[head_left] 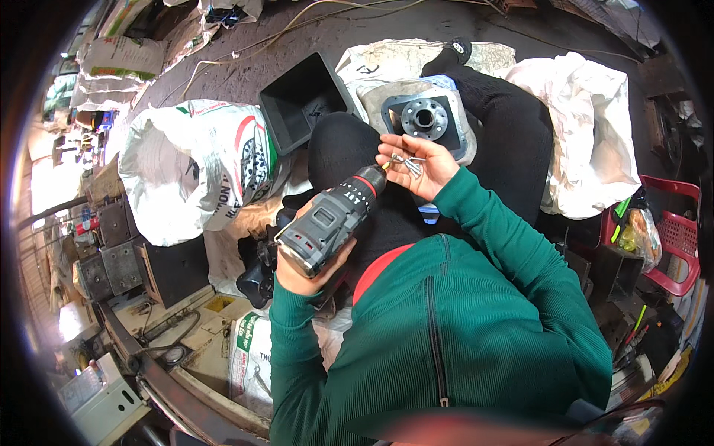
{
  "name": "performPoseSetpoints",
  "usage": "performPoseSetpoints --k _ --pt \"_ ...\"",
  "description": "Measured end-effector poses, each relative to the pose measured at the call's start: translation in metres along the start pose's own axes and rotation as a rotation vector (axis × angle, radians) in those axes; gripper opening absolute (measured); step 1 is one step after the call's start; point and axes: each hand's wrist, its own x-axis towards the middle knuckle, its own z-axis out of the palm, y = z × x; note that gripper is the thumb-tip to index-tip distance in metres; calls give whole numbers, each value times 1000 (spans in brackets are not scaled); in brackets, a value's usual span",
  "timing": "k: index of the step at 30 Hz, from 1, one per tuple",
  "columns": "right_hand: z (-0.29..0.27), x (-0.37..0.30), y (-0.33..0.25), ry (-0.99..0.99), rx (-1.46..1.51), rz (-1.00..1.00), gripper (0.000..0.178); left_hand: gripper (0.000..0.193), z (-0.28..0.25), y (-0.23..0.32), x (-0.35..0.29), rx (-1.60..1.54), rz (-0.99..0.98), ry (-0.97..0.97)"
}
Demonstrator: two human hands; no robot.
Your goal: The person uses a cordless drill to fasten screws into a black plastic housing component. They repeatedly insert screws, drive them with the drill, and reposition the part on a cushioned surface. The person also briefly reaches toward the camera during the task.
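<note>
My left hand (303,281) is wrapped round the grip of a grey and black cordless drill (327,221). Its chuck points up and to the right, and a bit with a yellowish tip reaches my right fingers. Palm up and cupped, my right hand (437,165) carries several small silver screws (410,165), some near the bit's tip. Just beyond that hand, between my legs, sits a square metal plate with a round flanged hub (422,117) and a hole in its middle. Whether the bit touches a screw is too small to tell.
A black plastic bin (291,128) stands tilted beyond my left knee, beside an open white sack (167,193). Another white sack (576,111) lies right of my leg. A red plastic basket (675,234) is at the far right. A cable (279,36) crosses the floor.
</note>
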Motion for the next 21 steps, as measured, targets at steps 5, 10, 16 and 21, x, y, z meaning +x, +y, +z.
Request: performPoseSetpoints --k 5,10,16,21 --pt "6 -11 -8 -70 -236 32 37 66 -5 7 13 -41 -14 -5" --pt "-3 -18 -15 -1 -312 29 34 67 -5 12 20 45 53 -2" --pt "-20 -19 -22 33 -169 -73 21 41 -1 7 18 -284 -193 -56" --pt "-26 -23 -26 5 -133 -27 19 62 6 6 27 -287 -233 -154"
